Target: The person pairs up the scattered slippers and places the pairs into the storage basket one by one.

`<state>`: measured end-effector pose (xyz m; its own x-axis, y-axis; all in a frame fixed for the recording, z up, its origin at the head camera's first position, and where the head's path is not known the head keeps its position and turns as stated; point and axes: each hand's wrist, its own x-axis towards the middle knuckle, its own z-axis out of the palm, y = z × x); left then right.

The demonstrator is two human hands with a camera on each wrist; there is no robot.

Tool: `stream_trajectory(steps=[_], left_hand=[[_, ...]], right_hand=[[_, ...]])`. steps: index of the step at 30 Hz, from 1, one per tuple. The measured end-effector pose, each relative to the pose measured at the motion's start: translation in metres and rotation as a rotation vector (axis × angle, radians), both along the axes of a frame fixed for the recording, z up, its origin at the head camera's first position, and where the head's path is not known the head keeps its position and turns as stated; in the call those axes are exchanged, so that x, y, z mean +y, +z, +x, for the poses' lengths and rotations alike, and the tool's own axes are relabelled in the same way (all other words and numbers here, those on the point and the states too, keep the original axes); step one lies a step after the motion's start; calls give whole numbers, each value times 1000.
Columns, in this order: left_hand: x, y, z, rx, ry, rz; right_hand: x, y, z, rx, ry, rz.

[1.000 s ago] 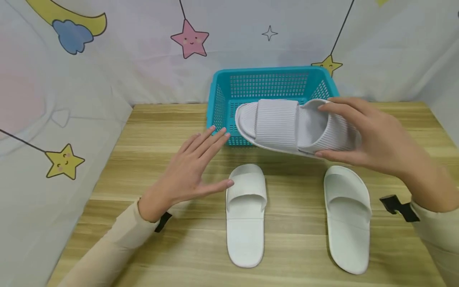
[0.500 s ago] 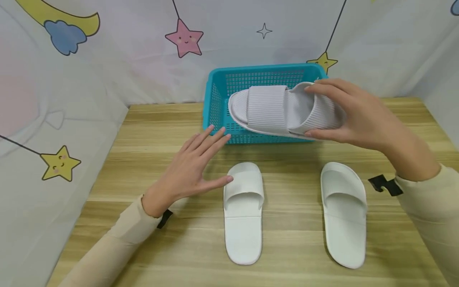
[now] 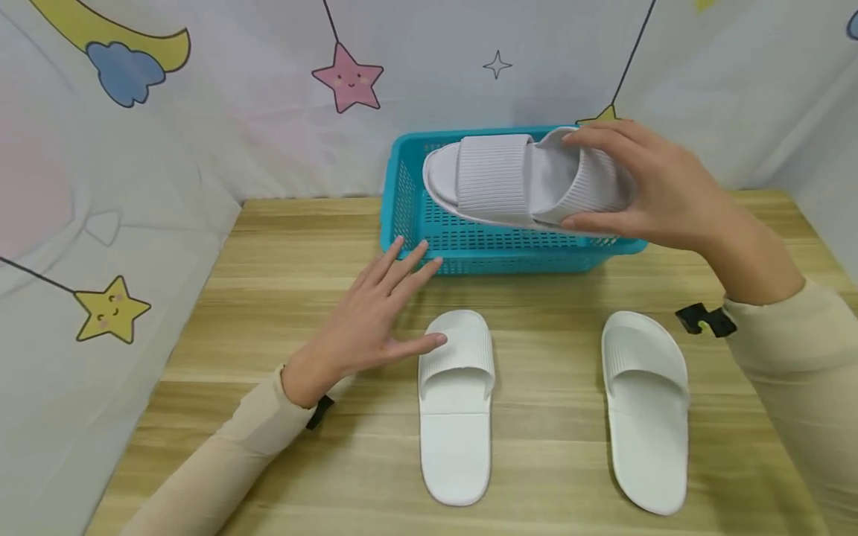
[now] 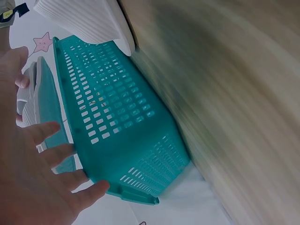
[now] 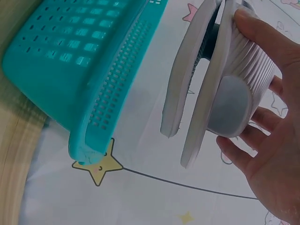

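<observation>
My right hand (image 3: 673,186) grips a pair of pale grey-white slippers (image 3: 492,175) at the heel end, thumb on the near side and fingers on the far side. The right wrist view shows two soles (image 5: 206,96) lying close together, slightly apart. They hang over the blue-green plastic basket (image 3: 523,258), toes to the left. My left hand (image 3: 365,320) spreads its fingers by the basket's front left corner and holds nothing; whether the fingertips touch the rim I cannot tell. Its thumb hovers over the left white slipper (image 3: 456,454).
Another white slipper (image 3: 650,454) lies to the right, toe toward the basket. Both loose slippers rest on the wood-grain table (image 3: 543,476). Behind the basket hangs a white cloth (image 3: 429,45) printed with stars. The basket stands against the table's back edge.
My right hand has carried the pair of slippers backward and a little left, further over the basket. My left hand has shifted slightly right. The two slippers on the table stay put.
</observation>
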<state>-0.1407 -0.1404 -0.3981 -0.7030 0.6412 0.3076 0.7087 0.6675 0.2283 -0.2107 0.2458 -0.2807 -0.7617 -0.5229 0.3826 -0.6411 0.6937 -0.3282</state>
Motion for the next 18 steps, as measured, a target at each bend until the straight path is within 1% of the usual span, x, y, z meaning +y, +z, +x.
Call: stream_trajectory(steps=[5,10,14,18], left_hand=[[2,0,-2,7,7,1],[2,-1,-2,5,28,-25],[1,-1,-1,8,43,-31],[2,-1,0,10,53,-33]], right_hand=[[-3,2,-14,-20,-11,25],[-9,1,-29,-43,-27,38],[-12,-4,-40,-67,-41,56],[-14,-15,-50,-104,-54,75]])
